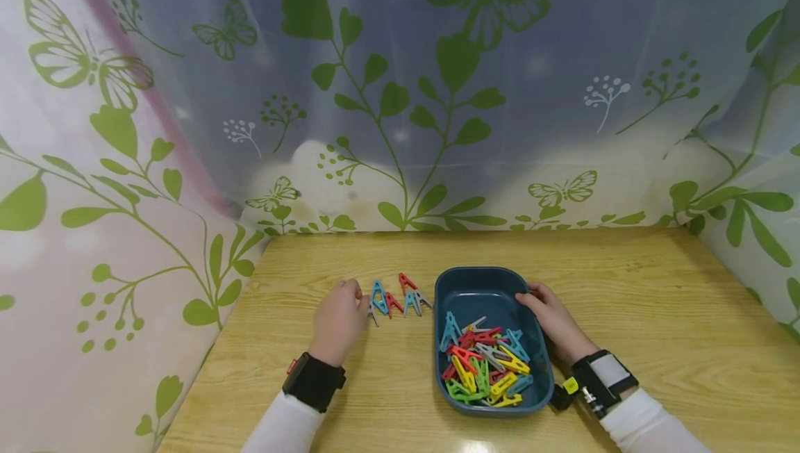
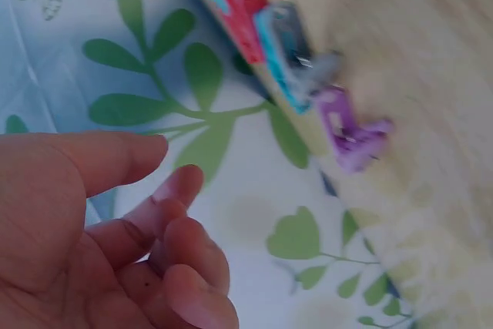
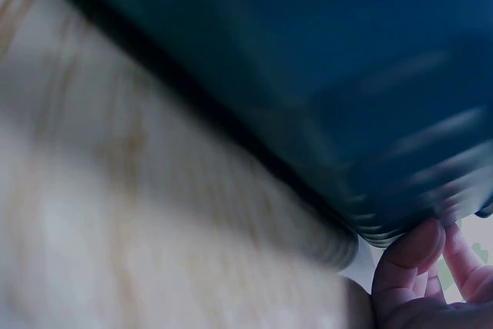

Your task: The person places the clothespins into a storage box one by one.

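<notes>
My left hand (image 1: 340, 321) is over the table beside a small group of plastic clothespins. In the left wrist view its loosely bent fingers (image 2: 185, 244) and thumb hold nothing. Near it lie a purple clothespin (image 2: 339, 132), a grey clothespin (image 2: 291, 32) and a red clothespin (image 2: 243, 17). A bright blue clothespin (image 1: 378, 297) is also in the group. My right hand (image 1: 553, 321) grips the dark blue plastic bin (image 1: 481, 286) at its far right rim, thumb over the edge. Red, yellow, green, grey and blue clothespins (image 1: 487, 363) are heaped in its near part.
The wooden table (image 1: 675, 328) runs back to a curtain (image 1: 400, 92) printed with leaves and butterflies, which also hangs along both sides. A black device with a yellow part (image 1: 565, 390) sits at the right wrist, close to the bin's near right corner.
</notes>
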{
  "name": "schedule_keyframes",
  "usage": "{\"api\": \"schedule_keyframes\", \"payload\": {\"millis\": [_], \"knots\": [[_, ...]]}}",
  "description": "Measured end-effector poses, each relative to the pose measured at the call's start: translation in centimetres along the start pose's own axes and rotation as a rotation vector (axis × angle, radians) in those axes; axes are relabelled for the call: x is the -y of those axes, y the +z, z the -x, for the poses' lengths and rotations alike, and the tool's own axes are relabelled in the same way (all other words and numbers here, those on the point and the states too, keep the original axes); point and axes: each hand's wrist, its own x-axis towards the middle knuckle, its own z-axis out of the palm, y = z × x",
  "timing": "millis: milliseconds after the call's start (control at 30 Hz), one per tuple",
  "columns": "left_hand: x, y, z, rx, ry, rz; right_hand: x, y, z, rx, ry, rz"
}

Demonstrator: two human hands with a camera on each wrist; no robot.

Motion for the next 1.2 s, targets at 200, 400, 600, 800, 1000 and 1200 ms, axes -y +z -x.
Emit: {"api": "schedule_keyframes", "payload": {"millis": [200,400,600,800,1000,1200], "knots": [[1.0,0.5,-0.1,0.055,-0.062,-0.044,0.0,0.0,0.1,-0.002,-0.003,0.006],[1.6,1.0,0.0,0.078,-0.103,-0.078,0.1,0.0,0.2,-0.002,-0.004,0.005],[2.0,1.3,-0.1,0.111,-0.128,-0.104,-0.1,-0.1,0.0,0.001,-0.008,0.006],[2.3,1.6,-0.1,0.127,-0.126,-0.138,-0.1,0.0,0.0,0.001,-0.011,0.002],[2.5,1.9,-0.1,0.137,-0.123,-0.173,0.0,0.1,0.1,-0.001,-0.008,0.002],[2.6,2.1,-0.3,0.165,-0.131,-0.184,-0.1,0.0,0.0,0.000,0.008,0.008]]}}
